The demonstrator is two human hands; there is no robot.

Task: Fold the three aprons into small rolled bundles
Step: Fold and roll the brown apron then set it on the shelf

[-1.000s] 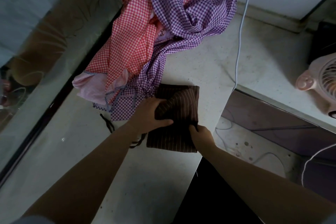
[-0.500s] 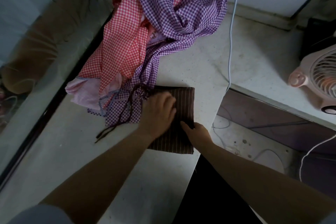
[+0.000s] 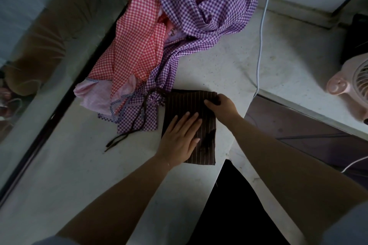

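While the left hand (image 3: 180, 141) lies flat with straight fingers pressing on the brown striped apron (image 3: 189, 125), the right hand (image 3: 221, 105) pinches that apron's far right corner with curled fingers. Folded into a rectangle, the apron sits on the pale surface (image 3: 219, 65) near its edge, its ties (image 3: 139, 119) trailing left over the purple checked apron (image 3: 199, 16), which is heaped with the red checked apron (image 3: 135, 36).

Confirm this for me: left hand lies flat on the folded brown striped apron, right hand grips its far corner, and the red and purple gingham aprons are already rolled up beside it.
Not quite. The head view shows the red gingham apron and purple gingham apron still in a loose, crumpled heap, not rolled. The rest holds: left hand flat on the brown striped apron, right hand gripping its far corner.
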